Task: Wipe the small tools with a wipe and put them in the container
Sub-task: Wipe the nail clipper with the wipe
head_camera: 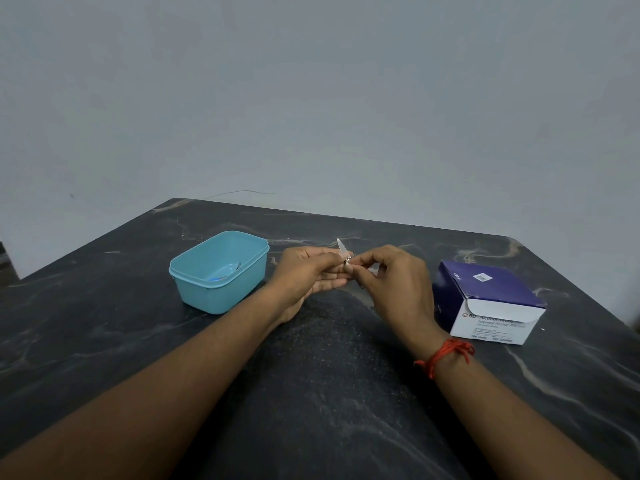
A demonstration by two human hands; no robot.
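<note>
"Where's the tool?"

"Up between both hands, over the middle of the table [329, 375]. It's a small metal tool [343, 250], with its pointed tip sticking up past the fingers."

"Who's holding it?"

"Both. The left hand [308, 273] has its fingers curled round the lower end, and the right hand [393, 284] pinches it from the other side with thumb and forefinger."

"Is there a wipe on it?"

"I can't tell. There's something pale behind the right fingers, but it's too small to make out."

"And the container?"

"The teal container [214, 296] stands on the table just left of the left hand. A small item [227, 271] with some blue on it lies in the bottom. Near the right hand, on its right, there's a swab box [491, 299]. A red thread [446, 355] circles the right wrist."
</note>
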